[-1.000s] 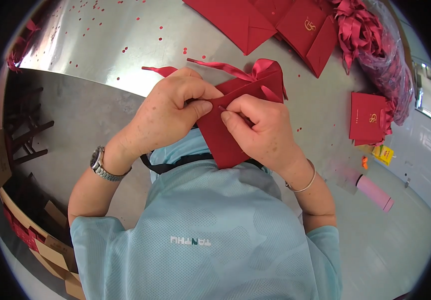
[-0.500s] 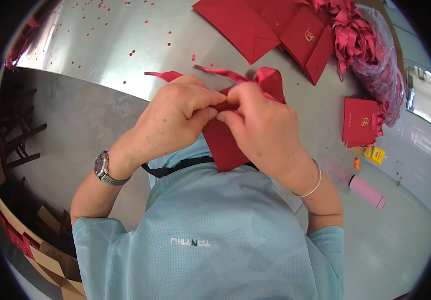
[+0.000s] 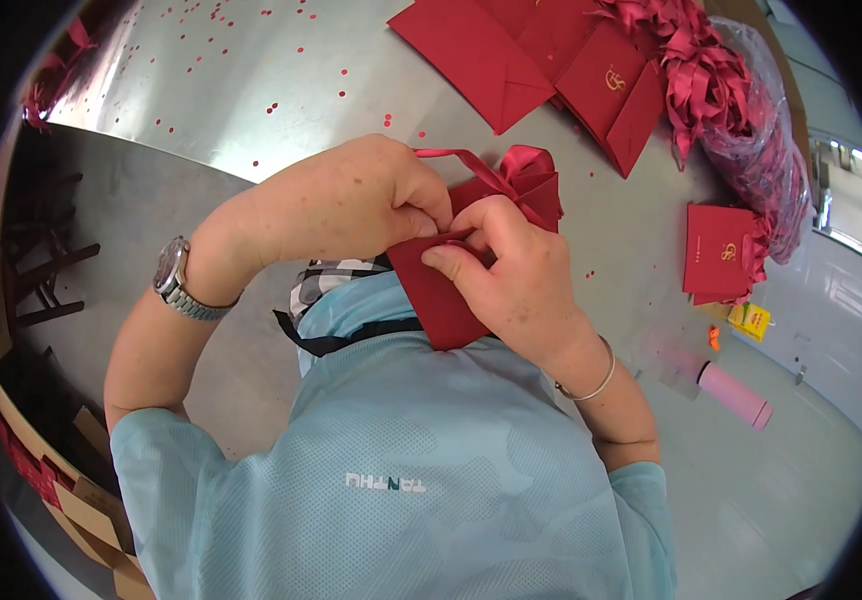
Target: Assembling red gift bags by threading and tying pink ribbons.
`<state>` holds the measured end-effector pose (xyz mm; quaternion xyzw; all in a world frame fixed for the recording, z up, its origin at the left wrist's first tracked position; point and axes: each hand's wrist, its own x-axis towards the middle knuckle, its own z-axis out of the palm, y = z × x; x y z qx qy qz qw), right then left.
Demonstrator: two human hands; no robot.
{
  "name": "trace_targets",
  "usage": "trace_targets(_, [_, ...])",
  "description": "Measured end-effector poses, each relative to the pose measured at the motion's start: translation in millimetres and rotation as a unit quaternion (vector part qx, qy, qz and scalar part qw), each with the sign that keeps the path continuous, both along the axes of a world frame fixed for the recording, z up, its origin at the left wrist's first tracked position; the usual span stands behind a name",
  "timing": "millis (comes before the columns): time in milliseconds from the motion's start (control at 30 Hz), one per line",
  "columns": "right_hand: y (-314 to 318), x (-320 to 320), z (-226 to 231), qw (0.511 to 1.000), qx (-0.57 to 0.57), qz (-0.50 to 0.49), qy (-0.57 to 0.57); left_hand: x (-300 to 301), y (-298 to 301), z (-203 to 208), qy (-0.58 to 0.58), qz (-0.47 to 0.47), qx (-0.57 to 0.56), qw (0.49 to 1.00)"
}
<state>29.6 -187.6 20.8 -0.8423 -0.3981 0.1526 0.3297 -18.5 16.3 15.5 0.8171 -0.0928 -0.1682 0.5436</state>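
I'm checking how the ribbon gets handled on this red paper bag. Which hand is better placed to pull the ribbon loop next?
Probably the left hand: the ribbon runs straight out from its fingertips. The right hand lies over the red paper bag, pinning it.

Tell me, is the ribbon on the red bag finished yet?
Not quite. Both hands, left hand and right hand, pinch the red paper bag where its red satin ribbon goes in. Flat red paper bags and a loose ribbon heap wait.
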Motion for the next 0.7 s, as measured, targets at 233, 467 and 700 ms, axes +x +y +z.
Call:
trace_targets(233, [-9.4, 7.1, 13.3, 0.998, -0.037, 0.055, 0.006, 0.2, -3.6, -13.5, -0.176, 0.006, 0.108, 0.979])
trace_targets(467, [-18.6, 7.9, 21.6, 0.992, -0.048, 0.104, -0.052, 4.3, 0.1, -9.0, -0.204, 0.073, 0.292, 0.932])
trace_targets(700, [-62.9, 16.1, 3.6, 0.971, 0.14, 0.016, -0.195, 2.2, -4.2, -15.2, -0.189, 0.074, 0.296, 0.934])
